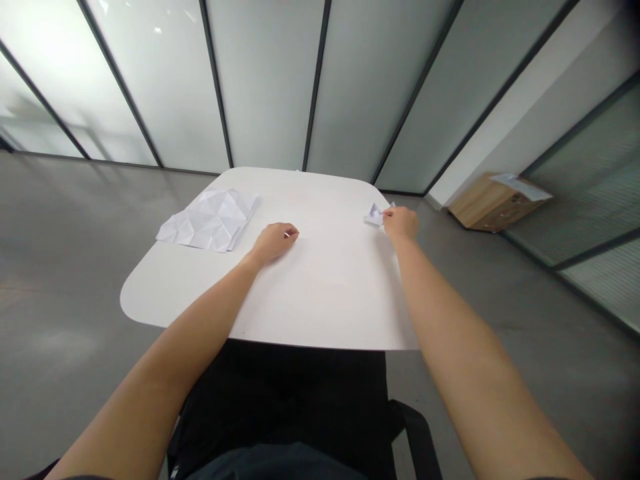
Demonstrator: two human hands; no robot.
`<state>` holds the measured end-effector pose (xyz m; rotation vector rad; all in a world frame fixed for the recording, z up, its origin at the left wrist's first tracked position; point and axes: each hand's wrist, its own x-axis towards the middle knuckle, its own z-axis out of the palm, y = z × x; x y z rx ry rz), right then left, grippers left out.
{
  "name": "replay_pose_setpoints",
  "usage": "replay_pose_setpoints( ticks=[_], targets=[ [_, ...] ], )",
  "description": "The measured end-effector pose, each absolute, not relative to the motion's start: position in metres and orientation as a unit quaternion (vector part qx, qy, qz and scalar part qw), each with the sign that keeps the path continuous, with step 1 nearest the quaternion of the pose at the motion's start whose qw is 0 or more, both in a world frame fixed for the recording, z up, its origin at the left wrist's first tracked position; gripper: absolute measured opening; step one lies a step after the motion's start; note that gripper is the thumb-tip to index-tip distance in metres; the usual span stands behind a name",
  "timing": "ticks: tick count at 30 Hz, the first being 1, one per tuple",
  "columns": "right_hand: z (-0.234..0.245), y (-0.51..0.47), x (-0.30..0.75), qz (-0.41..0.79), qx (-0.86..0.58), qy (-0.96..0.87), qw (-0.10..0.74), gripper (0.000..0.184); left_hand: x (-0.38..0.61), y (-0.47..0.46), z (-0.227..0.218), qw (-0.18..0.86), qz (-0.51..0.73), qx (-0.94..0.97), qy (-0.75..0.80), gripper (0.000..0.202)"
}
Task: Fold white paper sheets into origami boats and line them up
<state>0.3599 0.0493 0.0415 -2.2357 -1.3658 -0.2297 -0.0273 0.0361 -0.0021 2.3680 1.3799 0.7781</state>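
Nearest is dark cloth. On the left lies creased paper; near the middle, the left hand curls, a white sliver showing, grip uncertain. At far right, the right hand pinches small folded paper, seemingly picking up or placing it; next calls for a light touch. The white table stands on grey floor before frosted panels; a box sits right.

White table, rounded corners | creased paper, left | small folded paper, near right edge, contact unclear
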Motion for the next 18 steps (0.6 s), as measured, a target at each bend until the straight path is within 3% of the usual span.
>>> replay_pose_setpoints(
  ticks=[10,14,18],
  targets=[
    [0.034,0.065,0.365,-0.124,-0.811,-0.543,0.179,0.032,-0.029,0.037,-0.003,0.134,0.256,0.833,0.472,0.027],
    [0.036,0.057,0.359,-0.144,-0.800,-0.546,0.204,0.040,-0.028,0.037,-0.002,0.132,0.254,0.835,0.470,0.028],
    [0.041,0.050,0.340,-0.137,-0.775,-0.573,0.228,0.035,-0.028,0.035,-0.001,0.128,0.249,0.839,0.467,0.028]
  ],
)
